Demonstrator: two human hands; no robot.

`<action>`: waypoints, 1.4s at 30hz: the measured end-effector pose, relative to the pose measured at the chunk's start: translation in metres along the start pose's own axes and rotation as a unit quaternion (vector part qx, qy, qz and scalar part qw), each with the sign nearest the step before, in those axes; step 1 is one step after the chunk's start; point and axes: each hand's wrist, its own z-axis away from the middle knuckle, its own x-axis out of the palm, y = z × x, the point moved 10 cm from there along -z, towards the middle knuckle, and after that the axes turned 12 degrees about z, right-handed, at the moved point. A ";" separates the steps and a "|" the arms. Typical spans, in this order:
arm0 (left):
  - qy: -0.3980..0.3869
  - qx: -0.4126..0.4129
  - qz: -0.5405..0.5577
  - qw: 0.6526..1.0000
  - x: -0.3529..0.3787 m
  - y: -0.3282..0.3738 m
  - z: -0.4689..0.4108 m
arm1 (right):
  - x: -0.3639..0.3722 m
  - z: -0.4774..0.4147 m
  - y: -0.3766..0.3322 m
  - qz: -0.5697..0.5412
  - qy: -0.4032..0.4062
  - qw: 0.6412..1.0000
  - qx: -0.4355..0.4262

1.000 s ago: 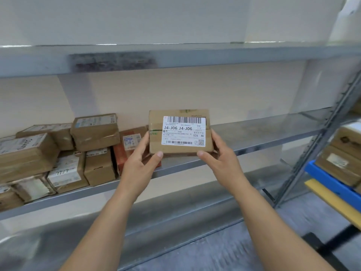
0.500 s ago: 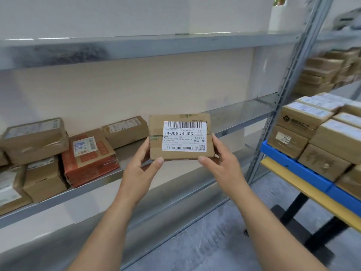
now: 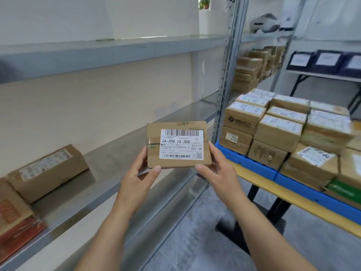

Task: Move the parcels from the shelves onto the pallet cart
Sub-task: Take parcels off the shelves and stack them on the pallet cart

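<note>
The parcel (image 3: 178, 144) is gripped at its lower corners by left hand (image 3: 139, 179) and right hand (image 3: 219, 173), label-up, with the pallet cart (image 3: 254, 174) lying rightward, nearer the right hand.

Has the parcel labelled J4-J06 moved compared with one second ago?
Yes. The J4-J06 parcel has travelled right along the shelf, from beside the orange parcel to near the grey upright post.
</note>
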 end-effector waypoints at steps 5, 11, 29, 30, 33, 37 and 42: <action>-0.036 -0.007 0.020 0.999 0.033 -0.013 -0.044 | -0.023 -0.019 0.024 0.008 0.046 0.998 0.038; -0.109 0.002 0.039 0.993 0.090 -0.019 -0.077 | -0.067 -0.025 0.041 0.036 0.116 0.991 0.060; -0.317 0.010 0.036 0.948 0.317 -0.007 -0.072 | -0.254 0.045 0.105 0.094 0.330 0.930 0.131; -0.333 0.017 0.029 0.942 0.332 -0.002 -0.072 | -0.266 0.049 0.104 0.098 0.344 0.925 0.131; -0.365 0.054 0.001 0.929 0.375 0.016 -0.080 | -0.304 0.056 0.105 0.101 0.379 0.911 0.127; -0.396 0.085 -0.053 0.913 0.426 0.039 -0.095 | -0.347 0.052 0.109 0.110 0.402 0.900 0.127; -0.429 0.082 -0.145 0.888 0.478 0.039 -0.105 | -0.390 0.043 0.128 0.128 0.400 0.892 0.166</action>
